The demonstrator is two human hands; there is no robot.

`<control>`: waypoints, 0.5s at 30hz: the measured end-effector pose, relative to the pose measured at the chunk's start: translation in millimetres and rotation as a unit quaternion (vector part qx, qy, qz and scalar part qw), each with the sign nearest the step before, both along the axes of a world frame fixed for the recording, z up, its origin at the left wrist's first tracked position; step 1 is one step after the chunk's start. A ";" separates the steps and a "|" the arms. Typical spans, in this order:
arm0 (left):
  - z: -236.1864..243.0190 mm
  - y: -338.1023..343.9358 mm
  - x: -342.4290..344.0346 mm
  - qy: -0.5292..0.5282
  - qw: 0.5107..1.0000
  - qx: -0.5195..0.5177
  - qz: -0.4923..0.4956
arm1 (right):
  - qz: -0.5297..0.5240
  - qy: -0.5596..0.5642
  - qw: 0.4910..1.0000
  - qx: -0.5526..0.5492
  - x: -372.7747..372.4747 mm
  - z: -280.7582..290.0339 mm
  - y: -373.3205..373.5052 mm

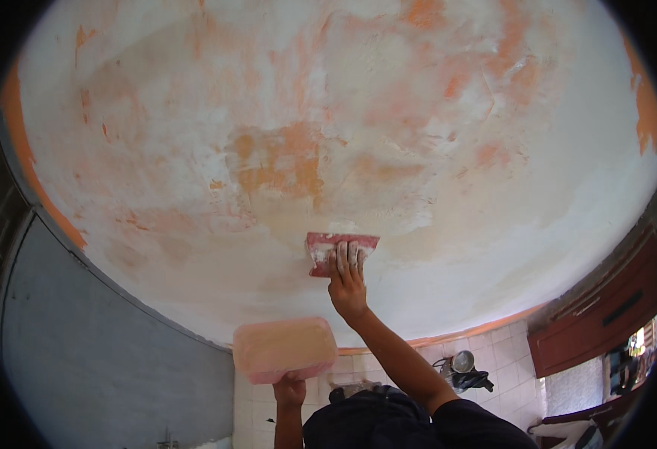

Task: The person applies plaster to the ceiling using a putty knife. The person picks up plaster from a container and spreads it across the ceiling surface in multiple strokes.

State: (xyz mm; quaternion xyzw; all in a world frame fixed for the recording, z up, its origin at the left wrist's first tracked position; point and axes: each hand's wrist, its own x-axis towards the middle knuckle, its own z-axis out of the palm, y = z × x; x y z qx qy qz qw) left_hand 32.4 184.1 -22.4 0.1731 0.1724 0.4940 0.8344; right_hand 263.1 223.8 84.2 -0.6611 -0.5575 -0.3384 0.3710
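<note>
My right hand (pixel 348 288) grips a red putty spreader (pixel 319 263), its fingers laid over the white-smeared face. The spreader's upper edge lies against the wall (pixel 478 217), which is coated in patchy white and cream filler with orange paint showing through. Lower and to the left, my left hand (pixel 289 389) holds up a pink plastic tub (pixel 287 372) from its near side. The inside of the tub looks pale beige; how much filler it holds I cannot tell. Pale smears cover the fingers of my right hand.
On the tiled floor (pixel 504 355) at the right stand a small bucket (pixel 462 362) and a black plastic bag (pixel 478 381). A large grey panel (pixel 111 344) borders the wall at the left. Red-brown woodwork (pixel 594 318) is at the right.
</note>
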 end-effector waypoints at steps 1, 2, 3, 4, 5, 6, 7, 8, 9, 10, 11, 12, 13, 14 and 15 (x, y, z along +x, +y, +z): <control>0.9 -0.7 1.2 0.004 1.000 -0.023 0.009 | 0.006 0.013 1.000 -0.016 2.1 -13.7 -5.2; 1.9 2.2 -0.1 0.010 1.000 -0.011 0.014 | 0.008 0.016 0.999 -0.029 2.3 -17.6 -7.0; 2.3 2.7 -1.7 0.017 1.000 -0.002 0.019 | 0.020 0.024 0.998 -0.049 1.9 -21.4 -12.2; 0.0 2.5 -3.2 0.022 0.999 0.038 0.020 | 0.032 0.032 0.997 -0.069 1.2 -26.1 -20.2; -0.7 2.5 -6.8 0.023 0.998 0.060 0.021 | 0.045 0.040 0.994 -0.087 -3.0 -31.5 -29.6; 0.8 3.1 -8.8 0.021 0.996 0.083 0.023 | 0.074 0.052 0.993 -0.076 -7.9 -33.1 -40.8; 3.4 3.5 -12.1 0.013 0.996 0.086 0.024 | 0.102 0.062 0.991 -0.066 -15.6 -34.1 -56.7; 10.2 3.4 -12.9 0.013 0.996 0.088 0.027 | 0.131 0.071 0.987 -0.055 -20.3 -25.8 -69.0; 16.0 3.7 -13.7 0.013 0.996 0.088 0.031 | 0.129 0.036 0.991 -0.008 -20.5 -6.1 -77.7; 22.6 2.8 -12.9 0.024 0.996 0.084 0.036 | 0.129 0.003 0.991 0.037 -19.3 20.6 -85.8; 24.8 0.8 -13.6 0.039 0.995 0.078 0.042 | 0.128 -0.027 0.988 0.081 -18.3 47.1 -91.4; 21.1 -0.7 -15.4 0.035 0.996 0.076 0.043 | 0.054 -0.023 0.993 0.098 -13.3 77.5 -91.2; 16.0 1.2 -16.9 0.032 0.996 0.077 0.040 | -0.023 -0.019 0.993 0.118 -3.8 107.5 -84.8; 13.7 3.5 -17.1 0.027 0.996 0.082 0.040 | -0.064 -0.029 0.982 0.174 7.1 131.0 -74.6; 16.0 3.8 -15.9 0.031 0.996 0.073 0.042 | -0.108 -0.039 0.966 0.231 18.0 149.6 -62.8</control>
